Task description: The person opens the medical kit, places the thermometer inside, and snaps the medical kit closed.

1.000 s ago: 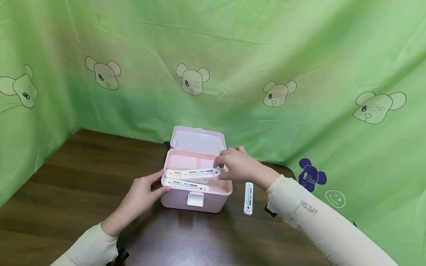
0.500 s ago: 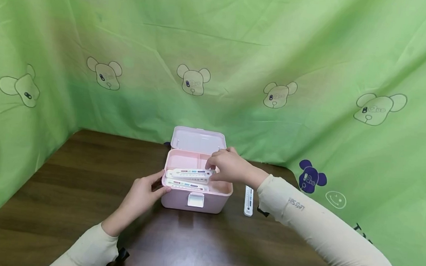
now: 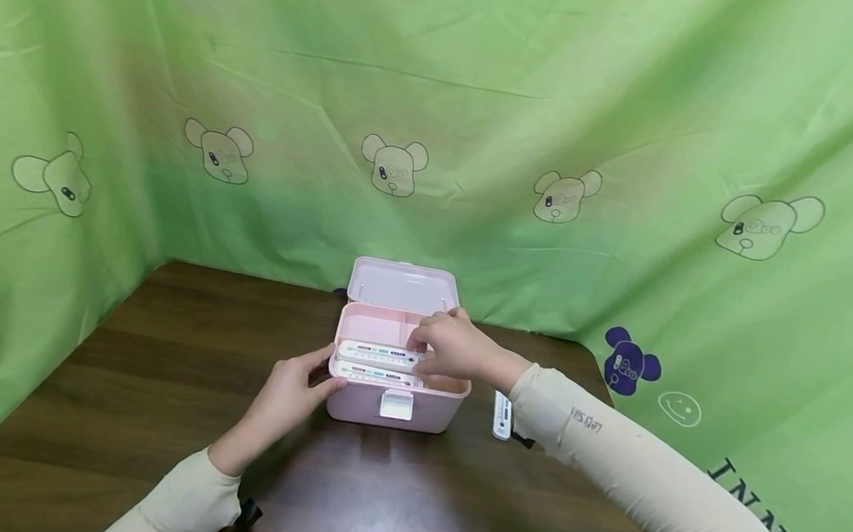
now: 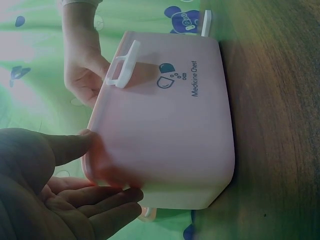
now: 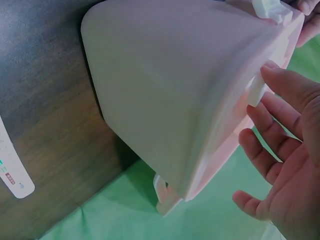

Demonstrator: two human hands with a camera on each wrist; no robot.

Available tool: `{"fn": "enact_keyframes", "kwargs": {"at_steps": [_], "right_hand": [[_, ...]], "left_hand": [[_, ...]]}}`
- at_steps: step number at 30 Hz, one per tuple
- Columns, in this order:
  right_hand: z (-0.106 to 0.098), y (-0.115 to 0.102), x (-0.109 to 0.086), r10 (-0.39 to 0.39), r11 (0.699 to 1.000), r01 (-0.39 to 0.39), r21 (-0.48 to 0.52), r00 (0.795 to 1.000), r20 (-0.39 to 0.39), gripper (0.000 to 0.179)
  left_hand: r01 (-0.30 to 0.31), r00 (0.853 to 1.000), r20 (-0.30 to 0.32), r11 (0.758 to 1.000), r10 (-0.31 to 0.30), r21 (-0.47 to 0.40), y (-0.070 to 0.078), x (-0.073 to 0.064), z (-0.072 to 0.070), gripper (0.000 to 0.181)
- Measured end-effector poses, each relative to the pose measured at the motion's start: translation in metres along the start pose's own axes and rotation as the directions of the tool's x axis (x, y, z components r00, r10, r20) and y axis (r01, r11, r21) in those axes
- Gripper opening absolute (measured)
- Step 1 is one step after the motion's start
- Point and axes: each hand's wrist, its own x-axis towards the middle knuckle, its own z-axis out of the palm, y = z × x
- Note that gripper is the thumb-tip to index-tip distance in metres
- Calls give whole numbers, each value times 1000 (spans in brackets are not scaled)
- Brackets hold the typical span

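A pink medicine box (image 3: pixel 358 408) stands with its lid (image 3: pixel 404 287) raised; its front reads "Medicine Chest" in the left wrist view. My left hand (image 3: pixel 287 395) holds the box's front left corner, thumb (image 4: pixel 75 146) at the rim and fingers along the side. Inside the box, my right hand (image 3: pixel 459 352) pinches the right end of a flat white thermometer (image 3: pixel 376 353) between thumb and fingers. In the right wrist view that thermometer's end (image 5: pixel 257 91) pokes up from the thumb. Parallel to it, nearer the front wall, lies another white thermometer (image 3: pixel 376 374).
Right of the box, a further white thermometer (image 3: pixel 502 420) lies on the dark wooden table (image 3: pixel 122 409), partly behind the right wrist. A white latch (image 3: pixel 396 404) sits on the box front. Green cloth (image 3: pixel 309 223) hangs behind the table.
My right hand has moved left and down with the thermometer, which has gone from tilted above the box to level inside it. The left hand has kept its hold on the box corner.
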Motion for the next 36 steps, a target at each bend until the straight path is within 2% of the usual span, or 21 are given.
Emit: {"fn": "enact_keyframes", "kwargs": {"at_steps": [7, 14, 21, 30, 36], "right_hand": [[5, -6, -3, 24, 1000, -25, -10, 997, -67, 27], [12, -14, -7, 79, 995, -85, -45, 989, -125, 23], [13, -19, -11, 158, 987, -161, 1, 972, -176, 20], [18, -19, -13, 209, 977, -214, 2, 951, -227, 23], [16, -17, -15, 240, 971, -235, 51, 934, -264, 27]], "left_hand": [[-6, 1000, -4, 1000, 6, -9, 1, 1, 1, 65], [-8, 1000, -11, 1000, 8, 5, 3, 1, 1, 65], [-21, 1000, -14, 1000, 21, -1, 2, 2, 1, 64], [-30, 999, -22, 1000, 31, 8, 1, 1, 0, 64], [-6, 1000, -13, 1000, 6, 18, 3, 0, 0, 64]]}}
